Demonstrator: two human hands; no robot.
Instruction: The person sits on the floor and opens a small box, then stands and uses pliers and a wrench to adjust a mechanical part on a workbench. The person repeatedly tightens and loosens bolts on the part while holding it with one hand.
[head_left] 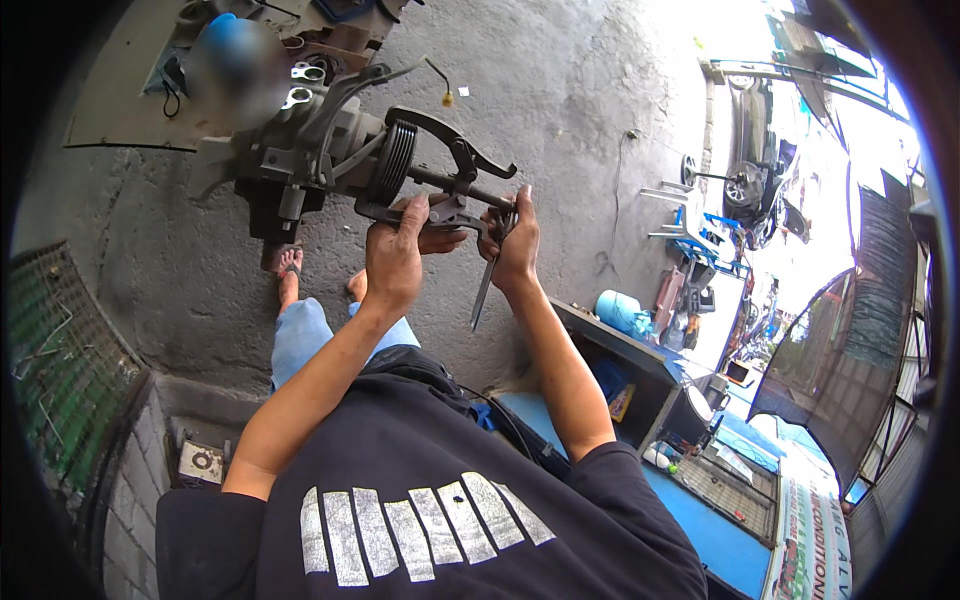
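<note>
A dark metal machine point(275, 165) carries a ribbed black belt pulley point(393, 163) on its right end. Against the pulley sits a jaw puller point(465, 165), its long centre screw pointing right. One puller arm curves out on the far side; another lies on the near side. My left hand point(395, 265) is closed around the puller's near side, close to the pulley. My right hand point(515, 245) is closed near the screw's outer end, gripping a wrench point(482, 295) whose silver shank hangs down toward me. My right fingers hide the wrench's upper end.
A hose with a yellow-tipped end point(448, 98) rises from the machine. A workbench point(130, 100) with parts is at far left, partly blurred. To the right are white plastic chairs point(685, 215), a light-blue container point(622, 312) and a dark shelf unit point(625, 360). A green mesh panel point(75, 370) stands at left.
</note>
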